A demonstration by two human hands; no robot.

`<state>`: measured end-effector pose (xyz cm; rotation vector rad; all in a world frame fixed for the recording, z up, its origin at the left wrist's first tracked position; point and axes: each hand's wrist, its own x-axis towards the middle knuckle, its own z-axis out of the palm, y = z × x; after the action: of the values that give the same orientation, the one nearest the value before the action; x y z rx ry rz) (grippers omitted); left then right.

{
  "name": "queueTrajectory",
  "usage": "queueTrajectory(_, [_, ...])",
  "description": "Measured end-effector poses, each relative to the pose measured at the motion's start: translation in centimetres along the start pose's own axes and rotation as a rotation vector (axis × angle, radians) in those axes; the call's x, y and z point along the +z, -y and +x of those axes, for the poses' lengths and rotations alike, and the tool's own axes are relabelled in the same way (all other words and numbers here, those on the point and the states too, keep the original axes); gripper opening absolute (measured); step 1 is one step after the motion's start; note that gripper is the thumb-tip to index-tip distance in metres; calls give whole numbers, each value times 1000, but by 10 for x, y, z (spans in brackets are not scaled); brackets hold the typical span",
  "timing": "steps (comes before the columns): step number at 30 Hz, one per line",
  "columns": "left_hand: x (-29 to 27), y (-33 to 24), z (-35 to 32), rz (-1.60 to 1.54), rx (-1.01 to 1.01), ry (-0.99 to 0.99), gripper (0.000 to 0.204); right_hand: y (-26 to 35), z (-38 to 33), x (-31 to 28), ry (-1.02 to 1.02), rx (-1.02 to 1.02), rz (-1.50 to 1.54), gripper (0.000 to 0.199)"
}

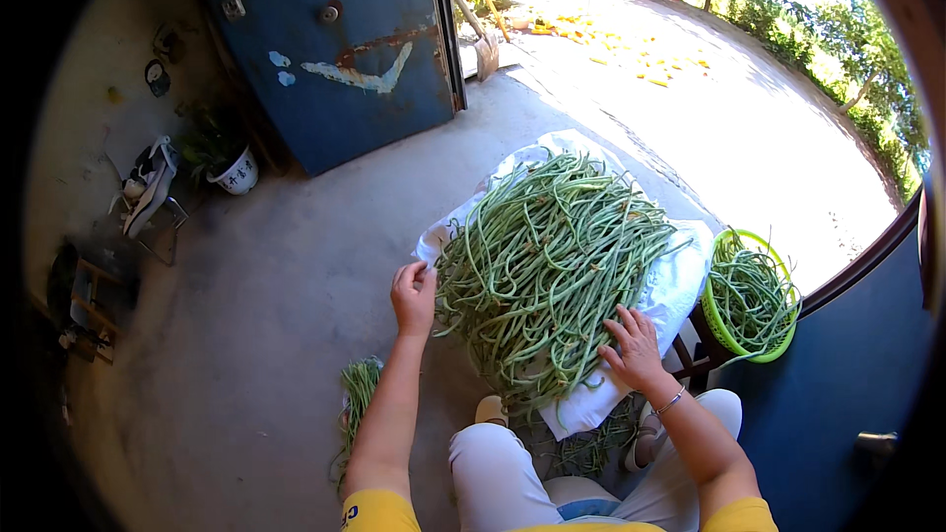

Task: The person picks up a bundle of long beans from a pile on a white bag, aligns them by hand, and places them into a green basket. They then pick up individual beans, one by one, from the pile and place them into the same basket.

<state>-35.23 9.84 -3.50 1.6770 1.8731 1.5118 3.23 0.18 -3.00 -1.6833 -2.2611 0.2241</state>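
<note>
The beans (557, 256) lie heaped on the white sheet (680, 276). At the sheet's left edge is the left hand (414, 298), fingers curled; I cannot tell whether they clamp anything. The right hand (636, 347), fingers apart, lies over the sheet's near right side. Tugging the sheet or pushing the heap could spill beans off its near edge. The beans' long axes cross, curving, with no single direction; some ends point off the sheet's near side.
</note>
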Motion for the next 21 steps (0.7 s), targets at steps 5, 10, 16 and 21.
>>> queueTrajectory(5, [71,-63,64,165,89,137,52,-6,-5,-3,-59,-28,-2,51])
queueTrajectory(10, [124,-60,114,423,-140,328,88,-8,6,-12,-112,-24,259,46])
queueTrajectory(16, [173,-15,155,228,-484,735,95,-58,26,-31,-266,606,1448,48])
queueTrajectory(21, [193,-23,150,-156,-531,850,80,-67,39,-42,-91,926,1861,47])
